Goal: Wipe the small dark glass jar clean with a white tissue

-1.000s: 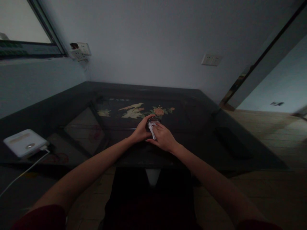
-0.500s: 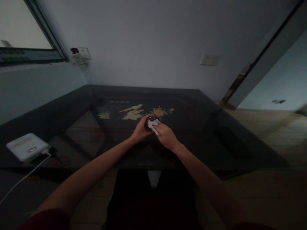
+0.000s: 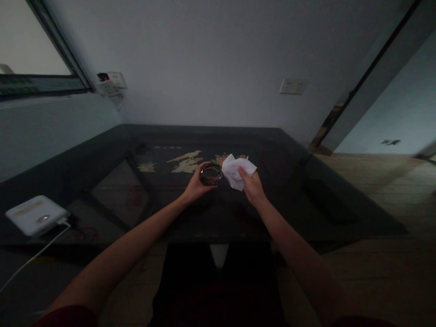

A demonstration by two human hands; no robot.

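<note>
My left hand [image 3: 197, 185] is closed round a dark, round glass ashtray [image 3: 210, 174], with its open side facing up toward me. In my right hand [image 3: 254, 187] is a crumpled white tissue [image 3: 237, 170], pinched between thumb and fingers and partly unfolded. The tissue is just right of the glass, close to its rim. Both hands are over the middle of the dark glossy table [image 3: 204, 218], in front of its bird and flower picture [image 3: 185, 162].
A white box-shaped device [image 3: 36, 215] with a white cable [image 3: 37, 256] sits at the table's left. Toward the right lies a dark flat object [image 3: 329, 201]. Wall sockets [image 3: 293, 86] are above the table's far edge.
My right hand has drawn the tissue out of the glass and moved right. The tissue has spread wider. My left hand keeps its hold on the glass.
</note>
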